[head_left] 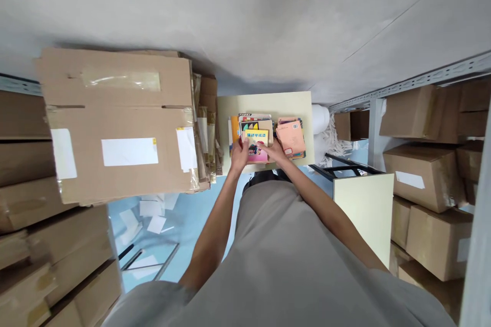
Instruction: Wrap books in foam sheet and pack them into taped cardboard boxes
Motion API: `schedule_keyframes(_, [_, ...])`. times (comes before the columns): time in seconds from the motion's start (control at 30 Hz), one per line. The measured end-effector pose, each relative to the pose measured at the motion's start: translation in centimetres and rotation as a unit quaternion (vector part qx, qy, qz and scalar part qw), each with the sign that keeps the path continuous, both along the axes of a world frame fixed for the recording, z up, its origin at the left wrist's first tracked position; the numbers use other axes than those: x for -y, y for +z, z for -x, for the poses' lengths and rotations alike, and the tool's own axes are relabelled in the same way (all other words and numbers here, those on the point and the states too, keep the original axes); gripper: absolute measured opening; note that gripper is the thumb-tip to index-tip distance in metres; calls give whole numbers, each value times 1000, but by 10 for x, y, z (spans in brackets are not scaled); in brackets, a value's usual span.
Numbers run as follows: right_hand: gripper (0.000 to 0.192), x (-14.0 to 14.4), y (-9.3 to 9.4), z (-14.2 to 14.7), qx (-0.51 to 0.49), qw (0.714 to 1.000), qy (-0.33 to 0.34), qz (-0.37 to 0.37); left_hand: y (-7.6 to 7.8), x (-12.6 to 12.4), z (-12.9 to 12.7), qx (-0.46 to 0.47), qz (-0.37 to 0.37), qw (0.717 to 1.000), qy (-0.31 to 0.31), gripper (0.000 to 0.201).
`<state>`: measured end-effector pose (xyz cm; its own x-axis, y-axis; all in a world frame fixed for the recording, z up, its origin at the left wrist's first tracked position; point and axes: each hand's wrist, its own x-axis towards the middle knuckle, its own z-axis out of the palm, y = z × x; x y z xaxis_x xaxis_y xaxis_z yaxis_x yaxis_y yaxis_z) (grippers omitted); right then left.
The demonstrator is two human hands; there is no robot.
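Yellow-and-pink book (256, 147) sits on the book pile on the small table (264, 102); left hand (239, 154) and right hand (274, 152) both grip it.

Your left hand (240, 156) and right hand (275, 152) are on a yellow-and-pink book (255, 146) with blue lettering. Beside it you have a salmon-orange stack (291, 138) on the pale cream table (264, 102). The big boxes (118, 122) are plain brown cardboard with white labels; the floor (184, 219) is light blue.
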<state>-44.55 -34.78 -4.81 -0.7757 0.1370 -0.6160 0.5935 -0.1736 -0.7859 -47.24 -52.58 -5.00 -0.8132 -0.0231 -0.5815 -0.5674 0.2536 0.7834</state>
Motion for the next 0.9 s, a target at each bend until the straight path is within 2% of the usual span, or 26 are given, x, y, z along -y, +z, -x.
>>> schedule_keyframes(0.1, [66, -5, 3, 0, 35, 999, -2, 24, -1, 7, 11, 65, 26, 995, 69, 51])
schedule_keyframes(0.2, [61, -13, 8, -1, 58, 997, 3, 59, 2, 13, 13, 82, -14, 993, 84, 42])
schedule_keyframes(0.27, [62, -17, 12, -3, 53, 996, 6, 76, 7, 16, 12, 69, -31, 994, 78, 40])
schedule_keyframes(0.33, [67, -20, 16, -4, 37, 995, 6, 91, 16, 18, 12, 44, -12, 998, 54, 40])
schedule_keyframes(0.47, [73, -16, 24, -5, 24, 994, -8, 104, 38, 19, 18, -7, 107, 994, -18, 33])
schedule_keyframes(0.67, [77, -9, 27, 0, 34, 991, -36, 122, 85, 21, 22, -62, 233, 970, -20, 35])
schedule_keyframes(0.8, [75, -12, 21, 6, 33, 991, -45, 118, 128, 28, 16, -90, 304, 948, -34, 35])
schedule_keyframes(0.9, [73, -13, 14, 9, 24, 996, -35, 81, 163, 39, 13, -155, 319, 935, 1, 36])
